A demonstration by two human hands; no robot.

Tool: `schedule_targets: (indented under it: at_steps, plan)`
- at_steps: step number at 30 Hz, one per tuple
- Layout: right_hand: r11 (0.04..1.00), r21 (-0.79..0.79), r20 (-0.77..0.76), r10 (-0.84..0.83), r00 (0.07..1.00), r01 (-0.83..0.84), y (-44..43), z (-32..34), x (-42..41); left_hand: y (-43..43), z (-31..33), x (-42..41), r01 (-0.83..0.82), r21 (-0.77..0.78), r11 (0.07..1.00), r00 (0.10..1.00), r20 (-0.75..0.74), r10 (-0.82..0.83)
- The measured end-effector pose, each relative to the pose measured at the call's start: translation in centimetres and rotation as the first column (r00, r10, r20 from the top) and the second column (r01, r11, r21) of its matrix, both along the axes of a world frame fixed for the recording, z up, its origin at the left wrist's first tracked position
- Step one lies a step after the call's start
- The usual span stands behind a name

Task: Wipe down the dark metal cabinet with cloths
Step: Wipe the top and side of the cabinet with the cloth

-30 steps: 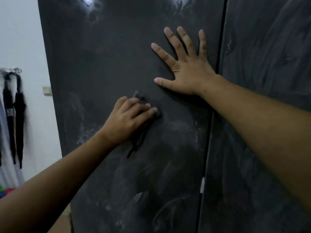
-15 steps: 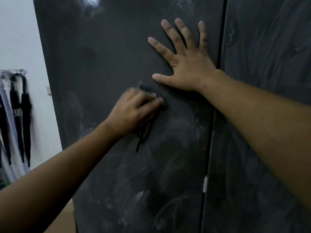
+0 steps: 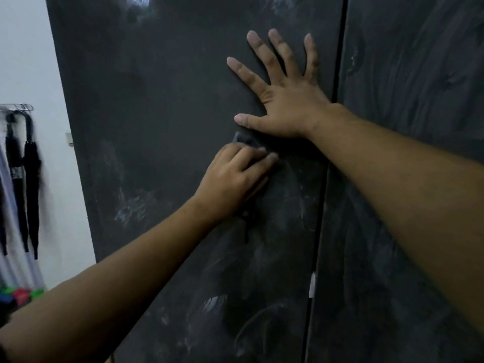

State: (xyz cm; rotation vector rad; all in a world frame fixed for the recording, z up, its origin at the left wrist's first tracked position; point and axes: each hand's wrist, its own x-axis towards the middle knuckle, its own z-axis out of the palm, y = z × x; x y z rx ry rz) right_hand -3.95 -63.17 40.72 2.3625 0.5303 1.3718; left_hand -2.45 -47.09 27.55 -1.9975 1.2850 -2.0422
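Mid-wipe at frame centre: left hand (image 3: 233, 179) fingers pressed on cloth (image 3: 243, 141) against cabinet (image 3: 157, 100), right hand (image 3: 285, 100) spread flat bracing; next, likely smudges lower down.

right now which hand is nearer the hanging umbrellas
Left. The left hand presses the cloth mid-door, closer to the umbrellas; the right hand lies flat farther right.

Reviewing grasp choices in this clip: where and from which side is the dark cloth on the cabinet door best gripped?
Judging by its pose, grip the cloth flat under the palm from the door's front, as the left hand does: it lies flat against the cabinet, with only an upper corner and a dangling strip showing. The right hand rests spread just above.
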Motion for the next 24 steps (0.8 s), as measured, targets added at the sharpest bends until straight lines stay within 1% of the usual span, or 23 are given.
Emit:
schedule_targets:
  at_steps: [2,3,4,5,6,8,9,10,11,12,15,16,17,18,19,21,22,23,24]
  plan:
    - [1.0,0.0,-0.001,-0.004,1.0,0.004,0.0,0.0,0.0,-1.9,-0.3,-0.3,0.014,-0.172,0.985,0.999,-0.028,-0.019]
    - [1.0,0.0,-0.005,-0.004,1.0,0.004,0.1,0.0,0.0,-2.8,-0.7,-0.3,0.025,-0.204,0.979,0.999,-0.031,-0.032]
    - [1.0,0.001,-0.009,-0.003,1.0,0.003,0.1,0.0,-0.1,-3.4,-1.3,-0.3,0.041,-0.187,0.981,0.998,-0.029,-0.047]
    - [1.0,0.003,-0.013,-0.002,1.0,0.002,0.1,0.1,-0.1,-3.8,-2.1,-0.2,0.054,-0.122,0.991,0.998,-0.026,-0.058]
    - [1.0,0.005,-0.016,-0.002,1.0,0.002,0.1,0.1,-0.2,-4.0,-3.0,-0.2,0.064,-0.019,0.998,0.998,-0.029,-0.064]
    - [1.0,0.011,-0.027,-0.002,1.0,0.003,0.0,0.2,-0.4,-3.2,-4.0,0.0,0.069,0.196,0.978,0.997,-0.029,-0.065]
    - [1.0,0.007,-0.03,0.001,1.0,-0.001,0.0,0.2,-0.3,-2.2,-3.7,0.1,0.061,0.25,0.966,0.998,-0.011,-0.06]
    - [1.0,0.005,-0.028,-0.002,1.0,0.002,0.0,0.2,-0.1,-1.2,-3.1,0.2,0.051,0.263,0.963,0.998,0.01,-0.056]
    - [1.0,0.005,-0.021,-0.004,1.0,0.004,0.0,0.2,0.0,-0.3,-2.2,0.3,0.043,0.237,0.971,0.998,0.026,-0.051]
    - [1.0,0.004,-0.008,0.001,1.0,-0.001,-0.1,0.1,0.0,0.5,-1.2,0.3,0.032,0.178,0.983,0.999,0.034,-0.038]
    - [1.0,-0.001,0.044,0.017,0.999,-0.017,0.0,-0.2,0.3,0.1,0.1,0.0,-0.006,-0.063,0.998,1.0,0.002,0.007]
    - [1.0,-0.003,0.044,0.018,0.999,-0.018,0.1,-0.3,0.3,-0.7,-0.4,-0.1,0.0,-0.115,0.993,1.0,-0.019,-0.002]
    - [1.0,-0.004,0.041,0.021,0.999,-0.021,0.0,-0.3,0.3,-1.3,-1.3,0.1,0.015,-0.113,0.993,0.999,-0.03,-0.019]
    - [1.0,-0.003,0.037,0.02,0.999,-0.02,0.0,-0.2,0.3,-1.6,-2.2,0.2,0.04,-0.048,0.998,0.998,-0.036,-0.042]
    - [1.0,0.0,0.034,0.017,0.999,-0.017,-0.1,-0.2,0.1,-1.6,-3.1,0.3,0.063,0.063,0.996,0.997,-0.043,-0.06]
    - [1.0,-0.003,0.019,0.012,1.0,-0.012,0.0,0.0,-0.1,-0.4,-4.3,0.4,0.08,0.265,0.961,0.996,-0.062,-0.066]
    - [1.0,-0.005,0.017,0.014,1.0,-0.014,0.0,-0.1,-0.1,0.4,-4.3,0.3,0.082,0.313,0.946,0.996,-0.058,-0.067]
    - [1.0,-0.004,0.019,0.014,1.0,-0.014,0.0,-0.1,0.0,1.0,-3.9,0.2,0.074,0.323,0.943,0.997,-0.047,-0.062]
    - [1.0,-0.005,0.024,0.011,1.0,-0.011,-0.1,0.0,0.0,1.7,-3.2,0.2,0.057,0.299,0.952,0.998,-0.026,-0.051]
